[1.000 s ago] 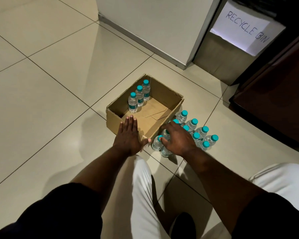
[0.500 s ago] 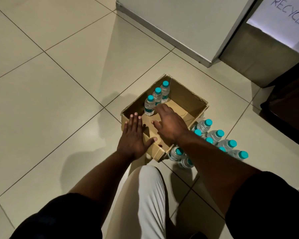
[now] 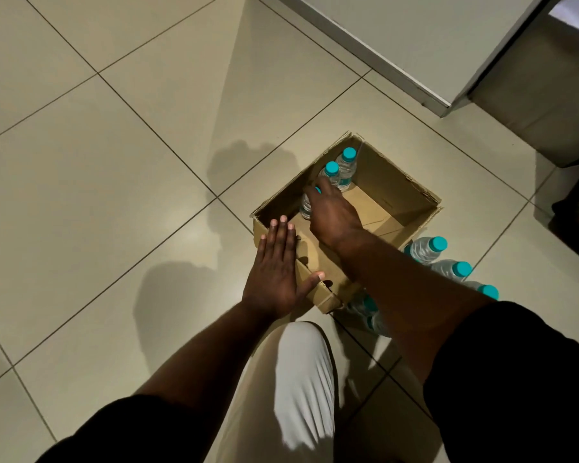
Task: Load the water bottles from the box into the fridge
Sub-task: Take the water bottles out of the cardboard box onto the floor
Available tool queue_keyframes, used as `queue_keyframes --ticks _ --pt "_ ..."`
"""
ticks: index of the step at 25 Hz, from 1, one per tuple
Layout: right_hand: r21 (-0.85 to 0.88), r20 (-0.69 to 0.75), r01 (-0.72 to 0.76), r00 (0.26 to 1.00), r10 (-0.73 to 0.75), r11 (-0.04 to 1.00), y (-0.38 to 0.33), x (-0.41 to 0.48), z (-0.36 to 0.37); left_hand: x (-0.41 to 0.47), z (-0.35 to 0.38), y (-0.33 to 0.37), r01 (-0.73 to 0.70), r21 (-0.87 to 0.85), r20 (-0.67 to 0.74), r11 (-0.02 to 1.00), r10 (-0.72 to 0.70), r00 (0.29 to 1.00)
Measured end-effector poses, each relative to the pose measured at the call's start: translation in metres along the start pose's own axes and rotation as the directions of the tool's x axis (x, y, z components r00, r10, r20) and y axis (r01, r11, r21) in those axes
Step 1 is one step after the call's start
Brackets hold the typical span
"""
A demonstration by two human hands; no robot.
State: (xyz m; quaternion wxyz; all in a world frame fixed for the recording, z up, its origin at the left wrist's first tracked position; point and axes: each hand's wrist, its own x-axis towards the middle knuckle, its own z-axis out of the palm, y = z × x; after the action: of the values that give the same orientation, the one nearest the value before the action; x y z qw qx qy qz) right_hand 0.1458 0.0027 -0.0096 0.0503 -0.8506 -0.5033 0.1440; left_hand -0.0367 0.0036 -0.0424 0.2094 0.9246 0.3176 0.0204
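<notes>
Beside the box, loose bottles stand — right hand fingers grip a boxed bottle, left hand fingers lie flat.

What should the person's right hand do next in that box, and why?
Probably close the right hand round the nearest bottle and lift it straight up. That hand lies on its top, though whether it grips is hidden. Two more bottles stand close behind, and the left hand lies flat on the box, steadying it.
</notes>
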Motion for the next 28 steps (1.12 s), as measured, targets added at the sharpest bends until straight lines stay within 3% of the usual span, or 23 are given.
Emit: queue_keyframes --ticks 7,11,17,21,28 --pt "0.130 0.019 -0.034 0.999 0.032 0.991 0.011 -0.036 -0.017 -0.004 -0.003 0.002 0.021 0.064 0.042 0.998 -0.023 0.999" --pt "0.176 -0.042 -0.009 0.999 0.017 0.984 0.022 -0.068 -0.041 -0.004 -0.012 0.010 0.038 0.122 0.091 0.992 -0.049 0.995" --pt "0.263 -0.227 -0.023 0.970 0.085 0.964 0.039 -0.128 -0.089 -0.021 -0.019 0.042 -0.127 0.207 0.248 0.970 0.073 0.966" --pt "0.333 -0.318 0.051 0.946 0.061 0.942 0.058 -0.178 -0.119 -0.036 -0.015 0.069 -0.214 0.254 0.328 0.943 0.124 0.937" --pt "0.317 -0.371 0.042 0.925 0.083 0.947 0.091 -0.249 -0.129 -0.050 -0.011 0.102 -0.248 0.352 0.413 0.902 0.088 0.907"
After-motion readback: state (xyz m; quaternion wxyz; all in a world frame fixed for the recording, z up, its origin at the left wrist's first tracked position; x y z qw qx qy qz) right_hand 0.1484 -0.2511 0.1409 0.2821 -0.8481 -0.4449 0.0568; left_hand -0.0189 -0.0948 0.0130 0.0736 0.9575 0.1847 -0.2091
